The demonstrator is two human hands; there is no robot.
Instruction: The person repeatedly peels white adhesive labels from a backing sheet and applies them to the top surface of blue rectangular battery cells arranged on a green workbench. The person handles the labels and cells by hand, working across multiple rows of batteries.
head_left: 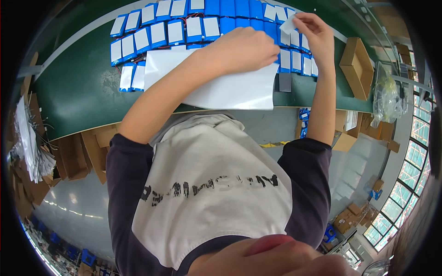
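Note:
My right hand (317, 34) pinches a small pale sticker-like piece (288, 25) above the right part of the rows of blue battery packs (227, 24). My left hand (251, 49) reaches across in front of the packs, its fingers curled and closed; what lies between its fingertips is hidden. Beneath my left forearm a large white sheet (239, 92) rests at the table's near edge, covering part of the front row. Many packs, such as the labelled pack (175, 31), carry white rectangles; several in the far middle show plain blue tops. Red wires show between some.
The packs lie on a green table (78, 94). A small dark block (285, 83) sits beside the sheet. An open cardboard box (357, 69) and a clear plastic bag (387, 94) are at the right. More cardboard boxes (71, 158) stand below the table's left edge.

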